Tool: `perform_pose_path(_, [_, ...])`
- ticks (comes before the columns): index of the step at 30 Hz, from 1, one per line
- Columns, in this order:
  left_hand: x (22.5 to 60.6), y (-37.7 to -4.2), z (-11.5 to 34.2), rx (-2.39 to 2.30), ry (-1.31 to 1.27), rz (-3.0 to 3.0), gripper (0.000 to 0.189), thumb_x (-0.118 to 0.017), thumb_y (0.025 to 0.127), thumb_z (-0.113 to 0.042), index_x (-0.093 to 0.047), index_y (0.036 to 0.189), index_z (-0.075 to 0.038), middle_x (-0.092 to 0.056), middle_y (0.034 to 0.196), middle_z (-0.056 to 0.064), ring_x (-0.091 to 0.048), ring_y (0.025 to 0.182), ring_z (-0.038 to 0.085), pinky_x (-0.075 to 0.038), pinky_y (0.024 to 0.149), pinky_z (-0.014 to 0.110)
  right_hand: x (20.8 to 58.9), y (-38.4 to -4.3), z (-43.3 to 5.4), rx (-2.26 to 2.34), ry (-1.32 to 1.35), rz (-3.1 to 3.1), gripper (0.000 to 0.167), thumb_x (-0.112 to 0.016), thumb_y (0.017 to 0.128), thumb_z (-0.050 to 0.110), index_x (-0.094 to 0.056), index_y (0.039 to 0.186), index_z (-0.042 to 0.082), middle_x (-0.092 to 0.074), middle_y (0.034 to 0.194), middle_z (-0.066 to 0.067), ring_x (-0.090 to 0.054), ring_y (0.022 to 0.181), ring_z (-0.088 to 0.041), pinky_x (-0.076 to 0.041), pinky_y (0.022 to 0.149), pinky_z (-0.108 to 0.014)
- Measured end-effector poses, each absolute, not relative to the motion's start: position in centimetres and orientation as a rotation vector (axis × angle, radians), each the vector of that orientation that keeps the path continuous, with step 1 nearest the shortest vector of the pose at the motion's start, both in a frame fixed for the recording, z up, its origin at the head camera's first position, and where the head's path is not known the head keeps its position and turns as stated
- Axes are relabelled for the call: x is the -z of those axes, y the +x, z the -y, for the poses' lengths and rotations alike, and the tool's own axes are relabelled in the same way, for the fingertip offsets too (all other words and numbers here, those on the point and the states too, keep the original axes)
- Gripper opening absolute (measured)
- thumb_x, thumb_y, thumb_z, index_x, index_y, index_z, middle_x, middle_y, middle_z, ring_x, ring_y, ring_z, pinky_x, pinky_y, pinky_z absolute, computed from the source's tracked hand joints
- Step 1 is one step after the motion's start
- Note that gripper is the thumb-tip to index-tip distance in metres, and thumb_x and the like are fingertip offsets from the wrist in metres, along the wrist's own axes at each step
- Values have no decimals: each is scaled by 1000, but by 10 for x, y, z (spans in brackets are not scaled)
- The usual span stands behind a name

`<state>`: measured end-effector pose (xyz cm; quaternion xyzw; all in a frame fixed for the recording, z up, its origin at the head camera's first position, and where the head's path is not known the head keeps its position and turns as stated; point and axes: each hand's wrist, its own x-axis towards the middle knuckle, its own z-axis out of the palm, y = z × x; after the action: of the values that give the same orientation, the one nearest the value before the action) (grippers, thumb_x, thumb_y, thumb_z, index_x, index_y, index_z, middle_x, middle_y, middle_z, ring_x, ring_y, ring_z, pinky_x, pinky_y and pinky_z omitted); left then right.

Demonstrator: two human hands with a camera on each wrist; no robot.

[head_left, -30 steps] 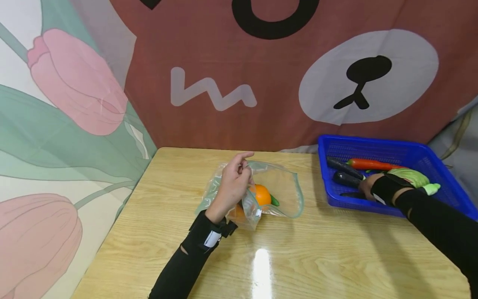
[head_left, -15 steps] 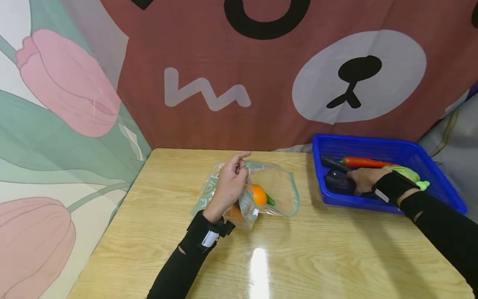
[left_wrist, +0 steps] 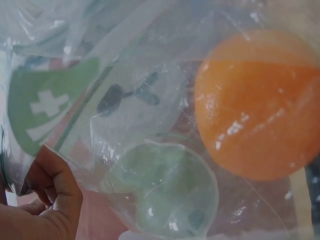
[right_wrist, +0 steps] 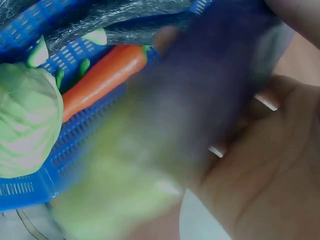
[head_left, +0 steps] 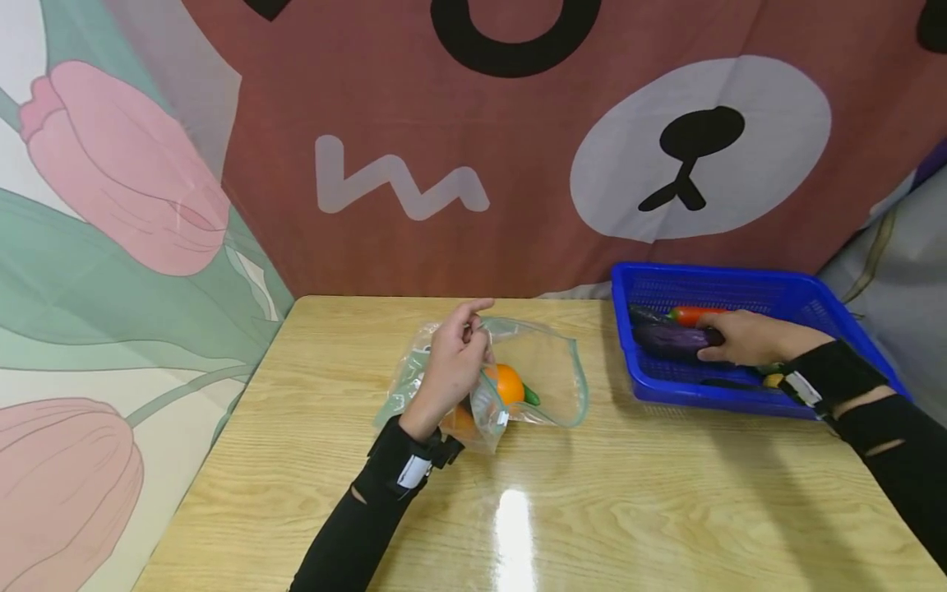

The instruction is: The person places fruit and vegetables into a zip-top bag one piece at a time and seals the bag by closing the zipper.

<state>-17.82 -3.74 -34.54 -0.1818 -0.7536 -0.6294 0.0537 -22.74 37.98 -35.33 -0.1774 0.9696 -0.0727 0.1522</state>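
In the head view my left hand (head_left: 457, 362) pinches the upper edge of a clear zip bag (head_left: 551, 358), which lies open on its side on the table. Inside the bag are an orange (head_left: 509, 384) and a green pointed vegetable (head_left: 531, 396); the left wrist view shows the orange (left_wrist: 255, 115) through the plastic, with the pinching left hand (left_wrist: 47, 200) at lower left. My right hand (head_left: 762, 337) grips a dark purple eggplant (head_left: 669, 339) over the blue basket (head_left: 710, 404). Close up and blurred, the eggplant (right_wrist: 210, 85) fills much of the right wrist view.
Around the eggplant in the basket lie a red chili pepper (right_wrist: 105, 82), a pale green cabbage (right_wrist: 27, 120) and long dark vegetables (right_wrist: 140, 30). The wooden table (head_left: 355, 526) runs back to a printed cloth (head_left: 533, 164).
My right hand has taken hold of the eggplant and raised it from the basket's near side. The left hand keeps its pinch on the bag. The view has shifted slightly right.
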Motion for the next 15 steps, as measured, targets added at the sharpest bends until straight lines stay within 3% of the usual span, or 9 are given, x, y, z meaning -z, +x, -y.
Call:
perform_pose_path(7, [325, -165, 36, 1905, -557, 2316, 41, -37, 92, 5, -48, 132, 3, -37, 80, 5, -55, 67, 36, -53, 61, 36, 344, -218, -379, 283, -481, -2816, 60, -62, 87, 45, -52, 123, -3, -56, 85, -3, -50, 68, -14, -39, 56, -28])
perform_pose_path(15, [324, -166, 34, 1935, -564, 2327, 40, -37, 93, 4, -48, 132, 1, -37, 78, 5, -55, 69, 39, -53, 65, 42, 317, -191, -354, 371, -463, -2853, 50, -67, 84, 22, -46, 127, 4, -59, 94, -8, -52, 69, -14, -40, 54, -27])
